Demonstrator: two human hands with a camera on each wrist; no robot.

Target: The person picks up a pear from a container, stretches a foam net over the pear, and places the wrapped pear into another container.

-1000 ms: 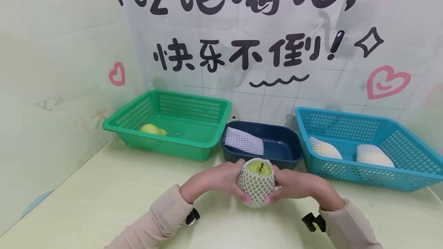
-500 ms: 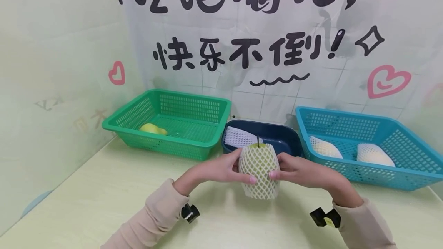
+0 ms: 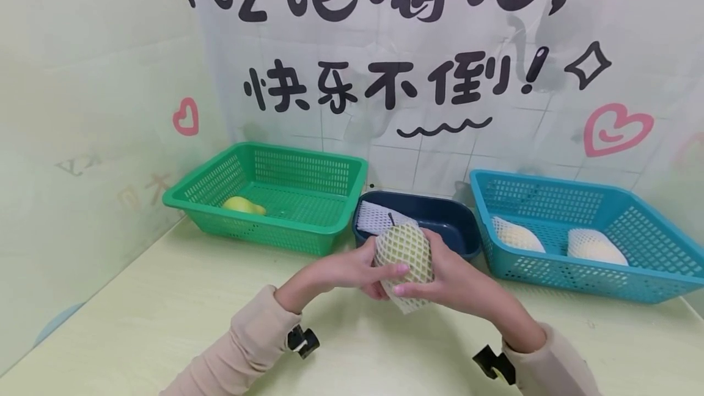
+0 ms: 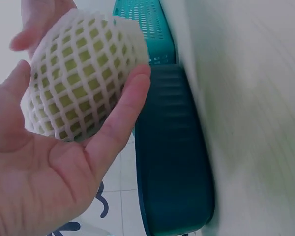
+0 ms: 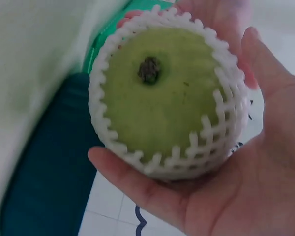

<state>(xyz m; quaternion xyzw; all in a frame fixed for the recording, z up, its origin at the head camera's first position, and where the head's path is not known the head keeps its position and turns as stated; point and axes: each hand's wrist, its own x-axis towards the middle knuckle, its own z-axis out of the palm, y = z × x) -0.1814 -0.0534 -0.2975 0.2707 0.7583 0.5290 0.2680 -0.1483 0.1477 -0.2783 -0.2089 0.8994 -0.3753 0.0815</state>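
Both hands hold a green pear [image 3: 404, 249] over the table in the middle of the head view. A white foam net [image 4: 86, 73] wraps round its sides. My left hand [image 3: 343, 271] grips the left side and my right hand [image 3: 462, 280] the right, with both thumbs across the near face. The dark stem points up and slightly left in the head view, and the net's loose end hangs below. From the right wrist, the pear's bare bottom [image 5: 162, 98] shows inside the net's open edge, with a brown blossom end.
Just behind the hands stands a navy tub [image 3: 448, 225] with a flat white foam net [image 3: 376, 219] in it. A green basket [image 3: 308, 234] at left holds a yellow pear [image 3: 242, 205]. The blue basket [image 3: 599, 280] at right holds two net-wrapped fruits [image 3: 594, 248]. A printed wall rises behind.
The pear has risen from its place a second ago and now tilts left, its green top more covered by the net. The right hand has shifted left and closer round the pear.
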